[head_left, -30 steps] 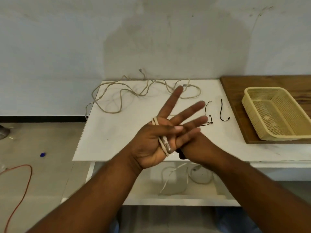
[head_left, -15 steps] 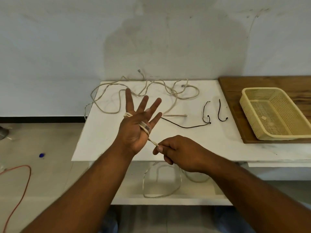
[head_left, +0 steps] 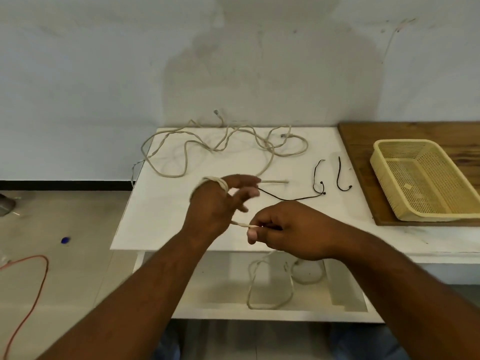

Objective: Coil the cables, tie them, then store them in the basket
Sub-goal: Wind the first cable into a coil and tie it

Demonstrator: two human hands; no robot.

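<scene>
Beige cable looped round relaxed left hand | right hand pinches its strand

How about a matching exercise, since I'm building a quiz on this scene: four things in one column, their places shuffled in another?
Things:
1 beige cable being coiled
2 yellow basket
3 short black tie
4 orange cable

Places:
A on the wooden board
B on the floor
C looped round the left hand
D on the white table

Pairs: 1-C; 2-A; 3-D; 4-B
</scene>
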